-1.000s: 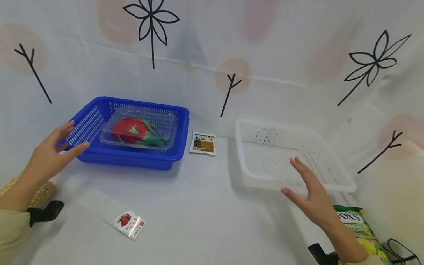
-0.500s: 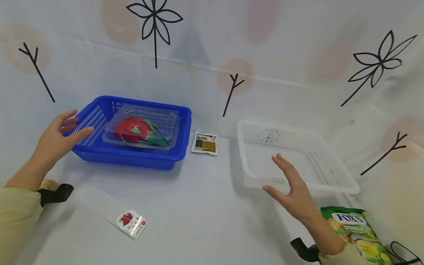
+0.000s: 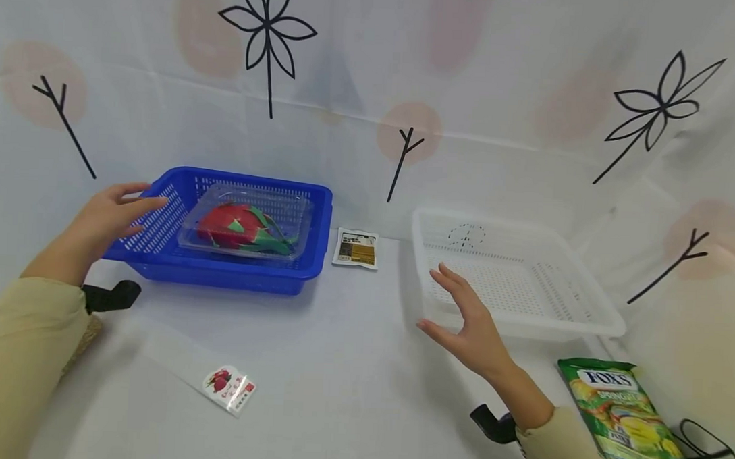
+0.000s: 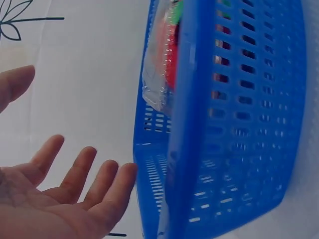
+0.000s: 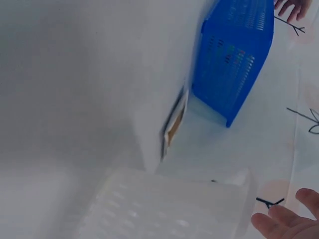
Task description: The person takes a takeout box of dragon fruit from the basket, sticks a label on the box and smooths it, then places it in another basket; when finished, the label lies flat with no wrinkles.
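My left hand (image 3: 103,220) hovers at the left end of a blue plastic basket (image 3: 220,276), fingers extended. In the left wrist view the fingers of that hand (image 4: 75,194) lie spread beside the basket's rim, and the palm holds nothing. Inside the basket is a clear plastic box (image 3: 298,213) with a red and green dragon fruit (image 3: 229,226) in it. My right hand (image 3: 476,338), thumb and fingers apart, overlaps the front left corner of a white perforated basket (image 3: 558,326). Nothing is in its grasp.
Between the baskets lies a small brown and white packet (image 3: 356,248). A clear sleeve with a dragon fruit label (image 3: 228,387) lies in front. At right are a green FOX'S bag (image 3: 622,414) and black wire loops (image 3: 709,451). A tan grainy thing (image 3: 84,341) shows beneath the left sleeve.
My right hand has moved left across the white basket's front, uncovering more of the green bag. My left hand has moved slightly up and right toward the blue basket's left rim.
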### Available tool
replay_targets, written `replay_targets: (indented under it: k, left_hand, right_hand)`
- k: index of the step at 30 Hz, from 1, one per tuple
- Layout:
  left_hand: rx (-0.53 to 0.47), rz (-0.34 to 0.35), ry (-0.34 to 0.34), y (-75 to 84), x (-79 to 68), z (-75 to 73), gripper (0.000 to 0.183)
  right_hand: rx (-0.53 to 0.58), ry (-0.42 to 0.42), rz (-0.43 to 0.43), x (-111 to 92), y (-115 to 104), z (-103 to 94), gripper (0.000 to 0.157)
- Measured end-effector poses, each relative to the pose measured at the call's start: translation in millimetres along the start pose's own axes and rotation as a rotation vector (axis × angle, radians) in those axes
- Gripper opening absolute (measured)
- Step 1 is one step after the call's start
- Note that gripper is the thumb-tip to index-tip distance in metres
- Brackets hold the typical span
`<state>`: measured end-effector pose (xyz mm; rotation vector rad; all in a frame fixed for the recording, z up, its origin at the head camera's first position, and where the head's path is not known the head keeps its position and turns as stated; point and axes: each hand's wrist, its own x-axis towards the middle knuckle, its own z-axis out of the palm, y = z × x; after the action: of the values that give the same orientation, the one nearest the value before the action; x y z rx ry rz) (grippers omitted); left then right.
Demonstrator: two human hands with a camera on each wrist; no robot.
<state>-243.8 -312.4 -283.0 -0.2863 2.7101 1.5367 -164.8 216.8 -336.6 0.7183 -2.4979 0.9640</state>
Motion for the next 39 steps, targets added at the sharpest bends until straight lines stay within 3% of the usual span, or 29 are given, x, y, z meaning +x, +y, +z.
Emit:
replay_targets:
  k: [7, 15, 25, 35, 39]
  left_hand:
    - [-0.123, -0.015, -0.171, 10.5, 10.5, 4.1, 0.095]
    - [-0.051, -0.050, -0.314, 20.1, 27.7, 7.4, 0.086]
    - [0.058, -0.004, -0.396, 31.6, 44.2, 9.7, 0.086]
    - [0.075, -0.130, -0.483, 27.9, 62.0, 19.7, 0.084]
    - [0.130, -0.135, -0.525, 24.0, 65.0, 23.6, 0.084]
  right_hand:
    - [0.034, -0.033, -0.007, 10, -10, 24.0, 0.072]
    - [0.085, -0.047, -0.062, 27, -22, 52.0, 0.068]
    - [0.218, -0.145, 0.060, 59, -40, 95.2, 0.062]
    - [0.343, -0.167, 0.142, 80, -44, 125.8, 0.057]
    - [0.355, -0.177, 0.160, 85, -44, 135.9, 0.057]
